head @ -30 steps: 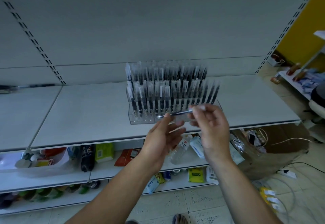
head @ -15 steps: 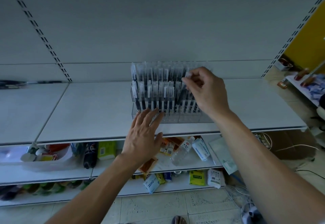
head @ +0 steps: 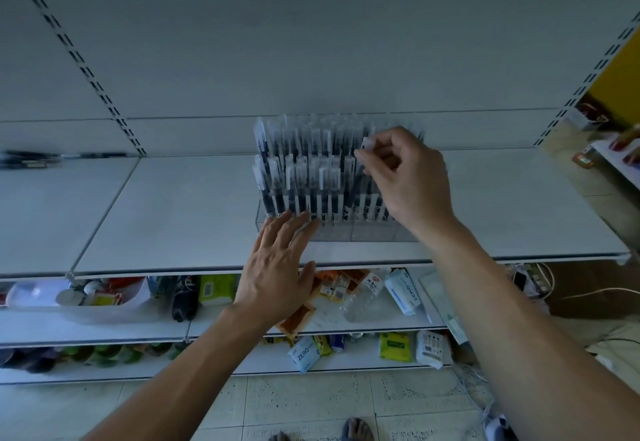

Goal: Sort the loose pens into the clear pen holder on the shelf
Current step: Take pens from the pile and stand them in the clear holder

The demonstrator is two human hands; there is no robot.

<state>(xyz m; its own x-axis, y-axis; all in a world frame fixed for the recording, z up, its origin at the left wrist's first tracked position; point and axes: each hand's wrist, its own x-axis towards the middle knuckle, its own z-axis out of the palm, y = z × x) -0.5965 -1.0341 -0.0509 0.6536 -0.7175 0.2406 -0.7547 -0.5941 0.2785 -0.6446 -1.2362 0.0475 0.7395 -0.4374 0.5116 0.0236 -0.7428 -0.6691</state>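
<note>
Fingers (head: 361, 155) of the right hand (head: 408, 177) pinch the white cap end of a pen (head: 367, 143), holding it near upright among the right-hand rows of the clear pen holder (head: 363, 232) on the shelf (head: 173, 208). Its lower end is lost among the pens already racked, so whether it has seated cannot be told. The left hand (head: 277, 267) lies flat, fingers straight and slightly spread, tips touching the holder's front left corner.

The pen looks light and stiff, with a smooth plastic barrel likely to slip in a loose hold. A pinch high up, at or just under the cap, seems the best grip for steering the tip down into a narrow slot, though the cap may pull off if tugged. The holder, thin clear plastic, probably slides easily, which would explain the steadying hand.

A second ago the pen lay level between both hands in front of the holder. The left hand has since let go and dropped to the holder's base, while the right has turned the pen upright and carried it to the rack.
</note>
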